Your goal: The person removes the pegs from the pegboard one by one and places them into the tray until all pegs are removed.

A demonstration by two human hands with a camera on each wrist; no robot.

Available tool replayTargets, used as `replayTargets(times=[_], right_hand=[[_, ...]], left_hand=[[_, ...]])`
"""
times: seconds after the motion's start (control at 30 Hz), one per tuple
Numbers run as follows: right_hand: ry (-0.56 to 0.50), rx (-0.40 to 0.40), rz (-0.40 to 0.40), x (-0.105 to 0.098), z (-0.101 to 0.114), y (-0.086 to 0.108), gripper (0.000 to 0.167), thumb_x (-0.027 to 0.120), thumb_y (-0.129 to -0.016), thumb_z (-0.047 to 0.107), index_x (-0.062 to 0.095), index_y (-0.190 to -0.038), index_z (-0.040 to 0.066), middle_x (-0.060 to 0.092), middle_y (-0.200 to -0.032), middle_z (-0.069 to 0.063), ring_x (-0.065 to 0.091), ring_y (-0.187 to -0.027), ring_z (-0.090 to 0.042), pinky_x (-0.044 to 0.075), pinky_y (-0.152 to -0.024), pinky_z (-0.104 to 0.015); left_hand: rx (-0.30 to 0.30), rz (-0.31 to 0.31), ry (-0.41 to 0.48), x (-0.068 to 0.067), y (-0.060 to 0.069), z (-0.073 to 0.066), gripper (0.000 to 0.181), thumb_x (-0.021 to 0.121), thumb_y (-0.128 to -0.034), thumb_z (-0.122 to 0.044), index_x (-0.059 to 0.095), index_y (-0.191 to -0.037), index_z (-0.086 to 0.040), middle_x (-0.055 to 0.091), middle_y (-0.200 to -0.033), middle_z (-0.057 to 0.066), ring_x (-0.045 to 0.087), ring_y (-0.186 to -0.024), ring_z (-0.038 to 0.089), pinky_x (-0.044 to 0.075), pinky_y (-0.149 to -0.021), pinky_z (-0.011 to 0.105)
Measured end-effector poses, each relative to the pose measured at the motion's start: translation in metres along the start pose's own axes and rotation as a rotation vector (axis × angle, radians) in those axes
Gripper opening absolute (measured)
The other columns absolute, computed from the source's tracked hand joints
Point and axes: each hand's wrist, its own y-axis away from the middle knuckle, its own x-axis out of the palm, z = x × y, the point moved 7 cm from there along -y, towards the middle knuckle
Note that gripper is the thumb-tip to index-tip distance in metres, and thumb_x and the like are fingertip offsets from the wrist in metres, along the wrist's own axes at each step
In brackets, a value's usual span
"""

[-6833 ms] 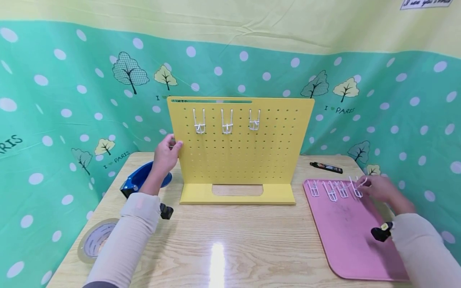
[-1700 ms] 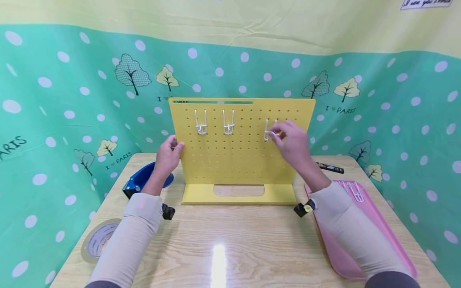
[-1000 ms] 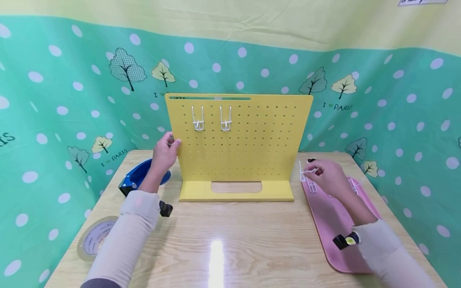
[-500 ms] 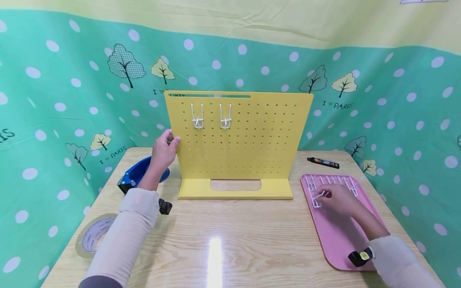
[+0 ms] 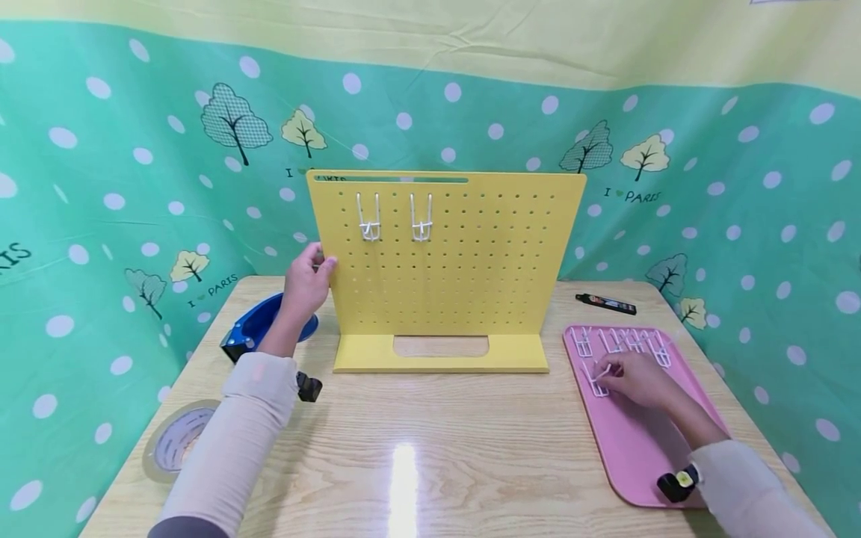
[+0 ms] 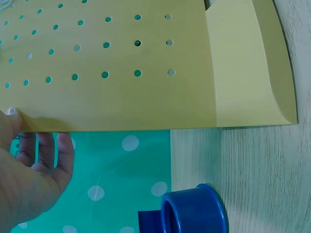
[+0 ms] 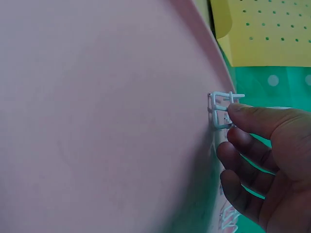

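A yellow pegboard (image 5: 457,269) stands upright on the table, with two white wire hooks hanging at its upper left, one hook (image 5: 368,220) left of the other hook (image 5: 421,220). My left hand (image 5: 307,280) grips the board's left edge, thumb in front and fingers behind, as the left wrist view also shows. Over the pink tray (image 5: 646,456) my right hand (image 5: 635,377) pinches another white wire hook (image 7: 221,109) between thumb and fingers, low at the tray's left side. Several more wire hooks (image 5: 584,344) lie in a row along the tray's far end.
A black marker-like stick (image 5: 605,303) lies behind the tray. Left of the board sits a blue tape dispenser (image 5: 258,321), partly behind my left forearm. Nearer stands a roll of tape (image 5: 164,444). A polka-dot curtain (image 5: 457,127) surrounds the table (image 5: 471,441).
The third hook on the board was taken off by my right hand and carried right and down to the tray. My left hand has stayed at the board's edge.
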Motion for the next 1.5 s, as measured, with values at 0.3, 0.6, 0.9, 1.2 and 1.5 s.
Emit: replayTargets(times=[0.3,0.6,0.9,1.2,1.5], right_hand=[[-0.007,0.023,0.020,0.002,-0.004,0.000,0.006,0.071,-0.093,0.020,0.073,-0.094,0.014,0.070,-0.086,0.004,0.056,-0.078,-0.013,0.047,-0.065,-0.023],[0.000,-0.007,0.050,-0.007,-0.001,0.003,0.007,0.072,-0.092,0.015,0.074,-0.098,0.019,0.066,-0.082,0.005,0.055,-0.073,-0.010,0.047,-0.062,-0.022],[0.095,-0.083,-0.027,-0.045,0.009,0.001,0.013,0.071,-0.090,0.007,0.075,-0.102,0.011,0.069,-0.086,0.004,0.059,-0.079,-0.008,0.051,-0.067,-0.024],[0.124,-0.109,-0.078,-0.071,0.034,-0.009,0.016,0.072,-0.093,0.011,0.074,-0.108,0.007,0.072,-0.090,0.000,0.066,-0.083,-0.016,0.054,-0.069,-0.028],[0.087,-0.102,-0.121,-0.081,0.075,-0.029,0.018,0.067,-0.097,0.014,0.072,-0.113,0.007,0.072,-0.097,-0.007,0.065,-0.088,-0.022,0.055,-0.070,-0.030]], left_hand=[[0.014,-0.006,-0.003,-0.002,0.000,-0.002,0.029,0.050,-0.1084,-0.025,0.056,-0.131,-0.008,0.061,-0.116,0.019,0.062,-0.096,0.030,0.056,-0.073,0.028],[0.013,-0.004,0.002,-0.002,0.001,-0.002,0.029,0.050,-0.1085,-0.024,0.056,-0.131,-0.007,0.061,-0.117,0.019,0.063,-0.099,0.031,0.058,-0.078,0.034],[0.003,0.005,0.005,-0.001,0.002,-0.002,0.029,0.048,-0.1089,-0.025,0.055,-0.131,-0.007,0.061,-0.119,0.020,0.064,-0.102,0.032,0.059,-0.082,0.039],[-0.007,0.007,-0.006,-0.001,0.002,0.000,0.030,0.048,-0.1090,-0.026,0.055,-0.132,-0.009,0.060,-0.117,0.018,0.062,-0.100,0.030,0.057,-0.079,0.035],[0.008,0.003,-0.015,0.000,0.000,0.002,0.028,0.049,-0.1088,-0.025,0.056,-0.131,-0.009,0.061,-0.117,0.018,0.062,-0.097,0.031,0.055,-0.076,0.034]])
